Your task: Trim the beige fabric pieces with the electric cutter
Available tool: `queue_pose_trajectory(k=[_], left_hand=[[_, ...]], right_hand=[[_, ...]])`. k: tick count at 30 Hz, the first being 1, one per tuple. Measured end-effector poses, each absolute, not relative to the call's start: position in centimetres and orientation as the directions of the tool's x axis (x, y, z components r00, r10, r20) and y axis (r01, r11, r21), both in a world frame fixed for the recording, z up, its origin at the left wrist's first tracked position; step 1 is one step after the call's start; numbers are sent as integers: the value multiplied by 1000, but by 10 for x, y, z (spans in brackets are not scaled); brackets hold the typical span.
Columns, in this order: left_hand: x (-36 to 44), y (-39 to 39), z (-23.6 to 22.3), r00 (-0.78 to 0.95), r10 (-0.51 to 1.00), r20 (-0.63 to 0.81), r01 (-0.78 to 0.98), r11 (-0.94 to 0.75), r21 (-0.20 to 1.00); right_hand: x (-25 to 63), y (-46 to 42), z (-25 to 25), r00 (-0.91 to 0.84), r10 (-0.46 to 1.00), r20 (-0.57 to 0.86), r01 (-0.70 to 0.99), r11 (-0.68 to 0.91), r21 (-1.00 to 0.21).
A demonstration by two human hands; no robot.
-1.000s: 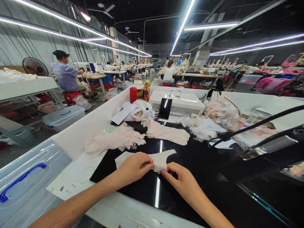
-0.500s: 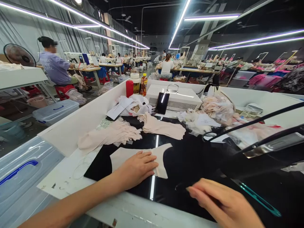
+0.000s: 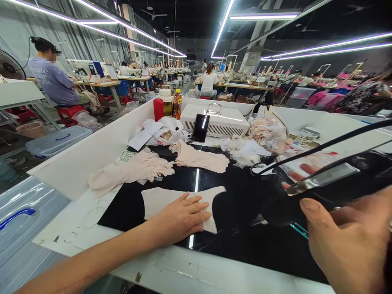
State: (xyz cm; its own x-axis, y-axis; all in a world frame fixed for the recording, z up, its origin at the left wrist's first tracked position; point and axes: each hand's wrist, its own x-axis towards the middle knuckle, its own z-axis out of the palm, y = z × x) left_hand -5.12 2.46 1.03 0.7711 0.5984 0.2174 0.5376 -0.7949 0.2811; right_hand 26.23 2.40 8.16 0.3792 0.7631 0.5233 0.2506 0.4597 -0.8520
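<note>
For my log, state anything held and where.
Right hand straddles the black tool near its metal plate, grip unclear. Left hand: nothing; flat on pale fabric.

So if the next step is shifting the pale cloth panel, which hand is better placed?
Left hand, I'd say: it lies flat on the cloth panel, while the right hand is off at the black device.

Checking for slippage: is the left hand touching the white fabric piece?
Touching: the head view shows the left hand flat on the white fabric piece.

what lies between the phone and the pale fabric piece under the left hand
In the head view, a stack of pinkish fabric lies between the phone and the pale fabric piece.
</note>
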Motion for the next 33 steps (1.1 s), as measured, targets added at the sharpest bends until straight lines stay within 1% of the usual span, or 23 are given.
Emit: queue_pose_trajectory(k=[1,3,7,10,13,17,20,22,25,33], left_hand=[[-50,25,10,778,593,206,531,-797,289],[-50,25,9,788,588,184,523,-796,305],[-49,25,10,790,582,192,519,-802,296],[-44,23,9,778,566,273,501,-821,275],[-37,22,6,779,521,348,466,-853,234],[-26,24,2,814,460,355,443,-887,135],[-19,28,-1,837,407,365,413,-908,65],[-17,29,-2,844,381,377,397,-917,39],[-15,30,-5,839,374,394,393,-919,35],[-15,28,-5,821,420,388,416,-904,100]], right_hand=[[252,28,85,406,753,518,187,486,-854],[233,36,91,448,730,516,142,512,-847],[210,44,94,492,664,564,177,558,-811],[202,38,89,435,710,554,173,538,-825],[196,25,83,332,775,538,79,545,-835],[187,10,77,232,804,547,-68,575,-816],[181,5,74,206,820,534,-163,566,-808],[178,4,72,205,825,526,-193,561,-805],[175,5,70,210,819,533,-202,570,-796],[170,12,68,239,806,541,-194,586,-787]])
